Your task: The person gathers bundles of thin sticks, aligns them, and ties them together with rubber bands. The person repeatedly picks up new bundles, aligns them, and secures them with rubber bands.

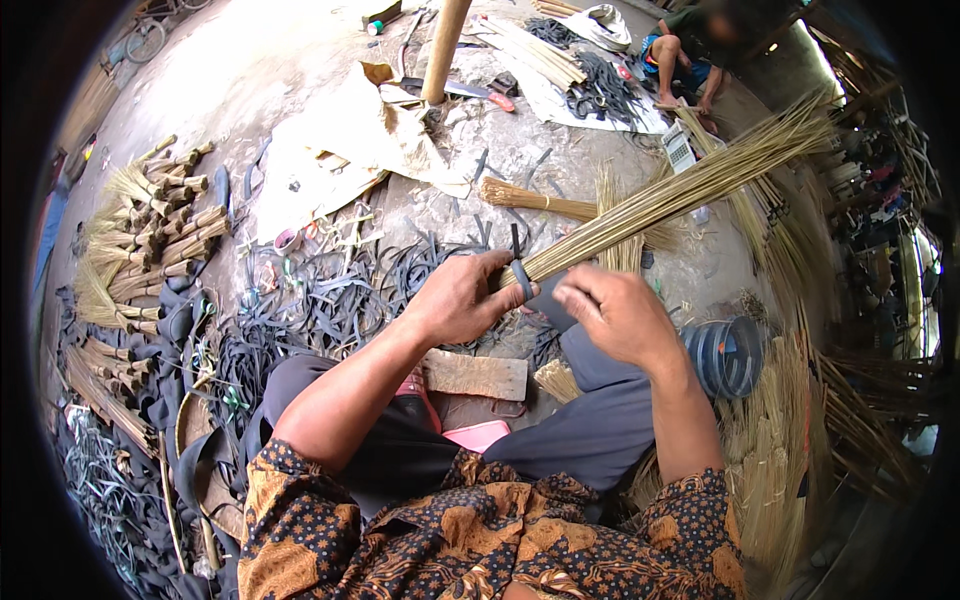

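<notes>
A long bundle of thin palm-rib sticks (680, 195) slants up to the right in front of me. My left hand (462, 297) is closed around its lower end, the thumb pressed against a dark rubber strip (521, 278) wrapped round the sticks. A short tail of the strip stands up above the fingers. Just right of the wrap, below the bundle, is my right hand (618, 315). Its fingers are curled in, and whatever they may pinch is hidden.
Loose black rubber strips (310, 315) litter the floor at left, beside stacked short stick bundles (160, 240). A wooden block (475, 377) lies between my legs. At right are a clear plastic container (722, 357) and loose sticks (765, 460). Another person (690, 55) sits at the far right.
</notes>
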`<state>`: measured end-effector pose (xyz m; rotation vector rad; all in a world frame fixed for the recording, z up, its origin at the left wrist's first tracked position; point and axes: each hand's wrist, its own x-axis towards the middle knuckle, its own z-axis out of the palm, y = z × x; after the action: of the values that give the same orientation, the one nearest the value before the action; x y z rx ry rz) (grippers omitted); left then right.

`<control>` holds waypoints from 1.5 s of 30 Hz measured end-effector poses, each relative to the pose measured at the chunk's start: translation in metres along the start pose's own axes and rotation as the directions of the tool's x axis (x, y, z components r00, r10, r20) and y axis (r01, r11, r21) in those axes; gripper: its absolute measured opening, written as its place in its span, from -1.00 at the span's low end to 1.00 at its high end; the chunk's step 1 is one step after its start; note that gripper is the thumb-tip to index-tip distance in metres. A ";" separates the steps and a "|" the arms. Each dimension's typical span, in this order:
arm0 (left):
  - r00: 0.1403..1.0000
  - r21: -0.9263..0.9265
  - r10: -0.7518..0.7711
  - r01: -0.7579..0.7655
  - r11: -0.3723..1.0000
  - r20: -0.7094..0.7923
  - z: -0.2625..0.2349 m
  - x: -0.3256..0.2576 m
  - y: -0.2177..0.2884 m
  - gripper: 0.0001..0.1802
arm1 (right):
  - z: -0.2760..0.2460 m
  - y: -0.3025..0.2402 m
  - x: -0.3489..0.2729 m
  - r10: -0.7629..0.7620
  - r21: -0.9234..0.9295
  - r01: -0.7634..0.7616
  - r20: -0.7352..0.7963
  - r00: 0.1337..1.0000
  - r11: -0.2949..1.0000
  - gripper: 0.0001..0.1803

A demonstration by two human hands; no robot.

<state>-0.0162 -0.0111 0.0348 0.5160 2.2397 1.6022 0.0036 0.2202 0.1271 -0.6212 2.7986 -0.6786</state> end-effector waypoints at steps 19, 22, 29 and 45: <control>0.983 -0.494 -0.178 0.175 0.852 0.042 -0.005 0.010 0.004 -0.53 | 0.034 0.017 0.027 -0.265 0.160 0.316 -0.275 0.924 0.935 -0.85; 0.991 -0.668 -0.130 0.083 0.740 -0.020 -0.002 0.012 0.014 -0.53 | 0.053 0.019 0.023 -0.304 0.119 0.390 -0.439 0.846 0.913 -0.83; 0.971 -0.566 -0.102 -0.039 0.824 -0.216 0.006 0.024 0.021 -0.75 | 0.074 0.002 0.032 -0.113 0.126 0.275 -0.695 0.710 0.953 -0.73; 0.996 -0.618 -0.032 -0.027 0.786 -0.084 0.004 0.017 0.015 -0.79 | 0.062 0.008 0.036 -0.279 -0.174 0.222 -0.703 0.654 0.959 -0.72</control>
<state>-0.0279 0.0048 0.0464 0.2529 1.5987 2.2494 -0.0140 0.1862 0.0653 -0.9403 3.5148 -1.0832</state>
